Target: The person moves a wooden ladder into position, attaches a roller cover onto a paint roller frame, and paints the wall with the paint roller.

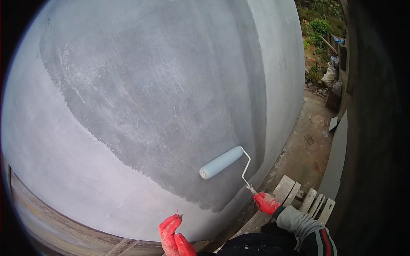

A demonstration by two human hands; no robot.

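A paint roller with a pale blue sleeve and a bent white wire frame lies against the grey wall. My right hand, in a red glove, is wrapped round its handle at the lower right. At the bottom centre is my left hand, also red-gloved, below the wall's lower part and away from the roller. Its fingers look curled, with a torn glove tip sticking up; nothing is seen between them. A darker, wet-looking patch covers the middle of the wall, with paler wall on both sides.
Wooden planks and slats are beside my right forearm. A dirt-stained concrete strip runs along the wall's right side. Farther back are white sacks and green plants. A grey panel leans at the right.
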